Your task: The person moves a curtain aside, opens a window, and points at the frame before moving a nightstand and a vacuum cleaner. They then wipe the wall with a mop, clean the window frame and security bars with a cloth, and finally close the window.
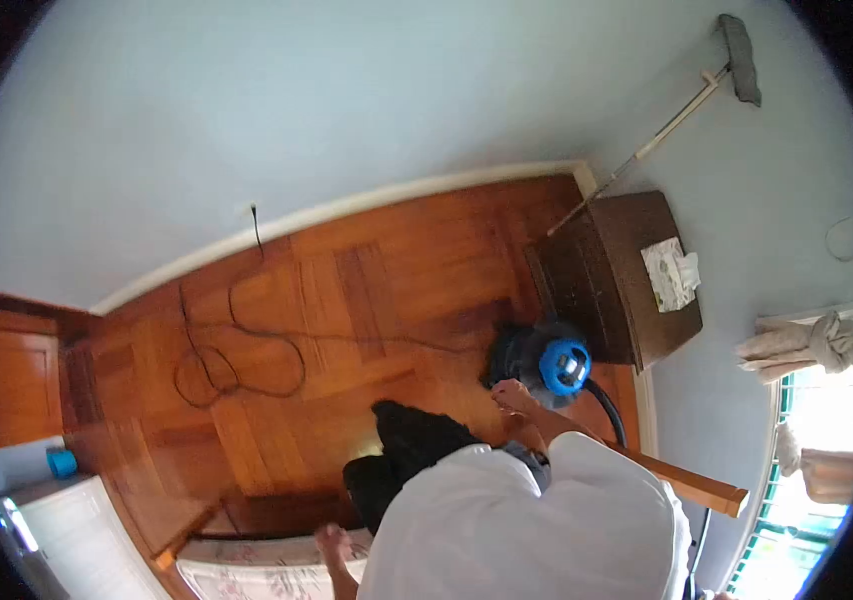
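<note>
At the bottom, my left hand [335, 543] hangs beside the floral mattress [247, 565], its fingers curled in with nothing showing in them. My right hand [514, 396] reaches forward with bent fingers, overlapping the lower left edge of the vacuum cleaner in this view. That vacuum cleaner [522, 358] has a dark body and a blue top [565, 366], and stands by the wooden cabinet. From its right side a black hose [607, 412] curves down towards the wooden bed rail [692, 482].
A black power cord [302, 372] lies looped over the parquet floor [367, 290], leading to a wall plug [255, 212]. The dark cabinet [637, 270] carries a tissue pack [671, 275]. A mop [667, 130] leans in the corner. Curtains [812, 345] hang at the window on the right.
</note>
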A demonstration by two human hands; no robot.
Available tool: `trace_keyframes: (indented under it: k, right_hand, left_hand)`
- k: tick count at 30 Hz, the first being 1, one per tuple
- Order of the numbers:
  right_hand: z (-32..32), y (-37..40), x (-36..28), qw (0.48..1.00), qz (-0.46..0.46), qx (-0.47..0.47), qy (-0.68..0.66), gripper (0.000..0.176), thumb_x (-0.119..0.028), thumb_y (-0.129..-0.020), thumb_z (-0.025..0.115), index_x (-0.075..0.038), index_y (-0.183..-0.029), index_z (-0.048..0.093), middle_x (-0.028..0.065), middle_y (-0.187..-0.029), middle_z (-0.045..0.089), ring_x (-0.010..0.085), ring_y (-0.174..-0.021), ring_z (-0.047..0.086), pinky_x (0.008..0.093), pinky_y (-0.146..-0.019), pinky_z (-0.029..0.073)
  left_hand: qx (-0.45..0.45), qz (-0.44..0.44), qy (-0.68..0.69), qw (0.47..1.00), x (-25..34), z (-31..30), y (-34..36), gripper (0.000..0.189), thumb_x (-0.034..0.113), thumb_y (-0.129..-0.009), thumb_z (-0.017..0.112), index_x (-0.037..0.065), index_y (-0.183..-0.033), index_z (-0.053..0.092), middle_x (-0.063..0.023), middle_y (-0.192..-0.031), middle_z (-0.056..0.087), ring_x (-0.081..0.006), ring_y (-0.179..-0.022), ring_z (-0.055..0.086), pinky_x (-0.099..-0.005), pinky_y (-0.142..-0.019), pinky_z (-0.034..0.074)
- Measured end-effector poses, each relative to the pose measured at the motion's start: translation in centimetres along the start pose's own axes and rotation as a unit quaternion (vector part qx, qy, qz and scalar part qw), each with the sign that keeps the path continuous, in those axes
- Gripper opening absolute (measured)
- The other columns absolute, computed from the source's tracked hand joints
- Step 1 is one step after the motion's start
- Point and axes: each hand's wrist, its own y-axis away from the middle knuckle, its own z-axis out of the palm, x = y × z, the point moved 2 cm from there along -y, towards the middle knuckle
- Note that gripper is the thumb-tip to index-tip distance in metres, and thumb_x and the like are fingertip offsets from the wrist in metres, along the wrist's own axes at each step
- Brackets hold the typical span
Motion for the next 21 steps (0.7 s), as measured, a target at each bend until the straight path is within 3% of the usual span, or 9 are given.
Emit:
trace_keyframes:
  k: [1, 2, 3, 9, 12, 15, 18, 20, 21]
  right_hand:
    - [1.4, -2.8, 1.6, 0.993, -0.067, 0.047, 0.088, 0.009, -0.016, -0.088, 0.067, -0.012, -0.09, 0.074, 0.0046, -0.078, 0.067, 0.0163, -0.07, 0.064, 0.027, -0.065, 0.052]
    - [2.6, -5.5, 3.0, 0.968, -0.125, 0.108, 0.189, 0.01, -0.018, -0.087, 0.067, -0.012, -0.091, 0.074, 0.0054, -0.079, 0.068, 0.0171, -0.07, 0.065, 0.0285, -0.064, 0.053]
    - [3.8, -8.2, 4.5, 0.927, -0.169, 0.179, 0.282, 0.012, -0.02, -0.087, 0.067, -0.012, -0.091, 0.075, 0.0062, -0.079, 0.07, 0.0179, -0.069, 0.066, 0.03, -0.064, 0.054]
    - [1.3, 0.5, -9.0, 0.89, 0.19, 0.205, -0.361, 0.027, -0.027, -0.09, 0.065, -0.003, -0.1, 0.072, 0.0115, -0.08, 0.071, 0.0212, -0.072, 0.07, 0.0352, -0.066, 0.057]
    - [8.0, 7.5, -6.8, 0.909, 0.123, 0.385, -0.101, 0.026, -0.022, -0.09, 0.062, -0.002, -0.102, 0.072, 0.0177, -0.082, 0.07, 0.0289, -0.074, 0.07, 0.041, -0.069, 0.057]
    - [17.2, 12.7, -4.9, 0.963, 0.226, 0.134, 0.057, 0.017, -0.017, -0.088, 0.059, -0.006, -0.083, 0.072, 0.0092, -0.073, 0.069, 0.0278, -0.064, 0.068, 0.0424, -0.054, 0.054]
    - [18.2, 16.2, -7.2, 0.839, 0.411, 0.187, -0.302, 0.017, -0.021, -0.087, 0.06, -0.008, -0.087, 0.071, 0.0113, -0.076, 0.071, 0.0265, -0.062, 0.068, 0.0403, -0.052, 0.055]
    - [19.0, 15.0, -8.7, 0.462, 0.556, 0.182, -0.666, 0.019, -0.025, -0.085, 0.062, -0.009, -0.09, 0.07, 0.0147, -0.085, 0.071, 0.0276, -0.069, 0.069, 0.04, -0.057, 0.057]
    - [18.1, 14.6, -8.5, 0.456, 0.557, 0.18, -0.671, 0.019, -0.025, -0.085, 0.062, -0.009, -0.09, 0.07, 0.0147, -0.085, 0.071, 0.0276, -0.069, 0.069, 0.04, -0.057, 0.057]
  left_hand:
    - [-0.094, -0.062, 0.05, 0.992, 1.0, -2.8, 2.2, 0.021, 0.015, -0.082, 0.066, 0.005, -0.063, 0.066, -0.0102, -0.071, 0.066, -0.0241, -0.062, 0.064, -0.0395, -0.053, 0.049]
    - [0.138, 0.252, 0.041, 0.957, -4.3, 2.8, 1.6, 0.026, 0.016, -0.085, 0.064, 0.005, -0.061, 0.06, -0.0076, -0.059, 0.059, -0.0244, -0.054, 0.058, -0.0404, -0.048, 0.044]
    - [0.011, 0.119, 0.095, 0.988, -4.4, 3.1, 0.8, 0.026, 0.016, -0.085, 0.064, 0.005, -0.061, 0.06, -0.0077, -0.059, 0.058, -0.0245, -0.054, 0.058, -0.0405, -0.049, 0.044]
    - [-0.101, 0.088, 0.06, 0.989, -1.8, -6.0, -10.3, 0.026, 0.014, -0.084, 0.063, 0.005, -0.061, 0.055, -0.0081, -0.059, 0.056, -0.0251, -0.055, 0.057, -0.0411, -0.051, 0.044]
    - [-0.106, 0.085, 0.068, 0.988, 1.5, -13.1, -16.8, 0.026, 0.013, -0.084, 0.063, 0.004, -0.061, 0.053, -0.0084, -0.059, 0.055, -0.0254, -0.056, 0.057, -0.0414, -0.053, 0.044]
    - [-0.076, 0.064, 0.105, 0.989, 7.5, -22.1, -22.3, 0.026, 0.013, -0.083, 0.062, 0.004, -0.061, 0.051, -0.0086, -0.06, 0.054, -0.0257, -0.057, 0.056, -0.0417, -0.054, 0.044]
    - [-0.048, 0.075, 0.124, 0.988, 17.2, -28.0, -27.1, 0.027, 0.012, -0.083, 0.062, 0.004, -0.061, 0.049, -0.0088, -0.06, 0.054, -0.026, -0.058, 0.056, -0.042, -0.055, 0.044]
    - [-0.037, 0.101, 0.112, 0.988, 25.0, -29.8, -28.7, 0.027, 0.012, -0.083, 0.062, 0.004, -0.061, 0.048, -0.009, -0.06, 0.053, -0.0262, -0.058, 0.056, -0.0422, -0.056, 0.044]
    - [-0.034, 0.114, 0.102, 0.988, 29.0, -30.1, -29.1, 0.027, 0.011, -0.083, 0.062, 0.004, -0.061, 0.047, -0.0091, -0.06, 0.053, -0.0263, -0.059, 0.055, -0.0423, -0.057, 0.044]
